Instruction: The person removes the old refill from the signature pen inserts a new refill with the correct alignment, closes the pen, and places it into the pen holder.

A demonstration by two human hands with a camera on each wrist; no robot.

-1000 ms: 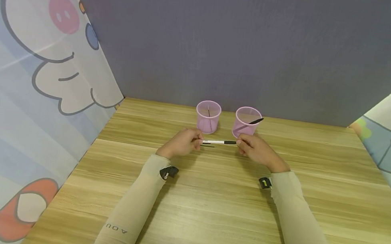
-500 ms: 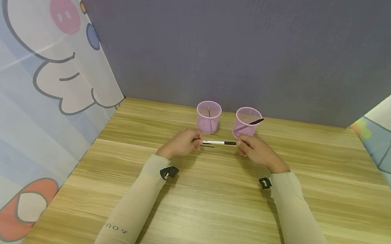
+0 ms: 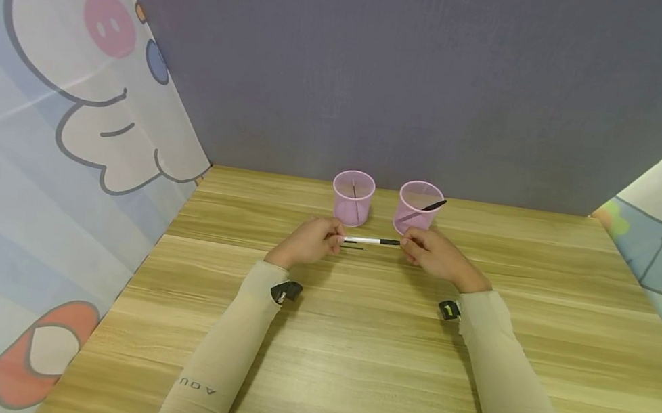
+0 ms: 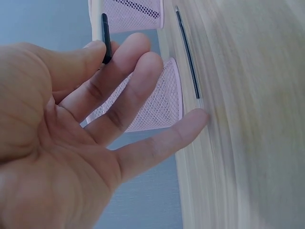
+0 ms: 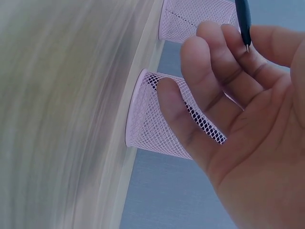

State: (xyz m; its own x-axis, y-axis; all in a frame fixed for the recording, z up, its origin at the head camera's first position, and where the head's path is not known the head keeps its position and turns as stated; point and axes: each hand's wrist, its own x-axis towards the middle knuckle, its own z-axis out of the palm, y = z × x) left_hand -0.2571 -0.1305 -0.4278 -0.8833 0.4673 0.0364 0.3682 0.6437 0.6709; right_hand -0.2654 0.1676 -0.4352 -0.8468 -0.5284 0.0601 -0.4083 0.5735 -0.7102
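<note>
A white ballpoint pen [image 3: 370, 241] with a black grip is stretched between both hands, in front of two mesh cups. My left hand [image 3: 310, 239] pinches its white end by the black clip [image 4: 106, 38] between thumb and index finger, other fingers spread. At the other end, my right hand [image 3: 433, 252] pinches the black grip [image 5: 244, 21]; its metal tip peeks out in the right wrist view. On the table below the pen lies a thin dark pen refill [image 4: 188, 52], near my left little finger in the left wrist view.
Behind the hands stand a left pink mesh cup [image 3: 343, 209] with a thin dark stick in it and a right pink mesh cup [image 3: 401, 221] with a black pen [image 3: 434, 205] leaning out. A grey wall [image 3: 346, 72] rises behind the wooden table [image 3: 349, 372].
</note>
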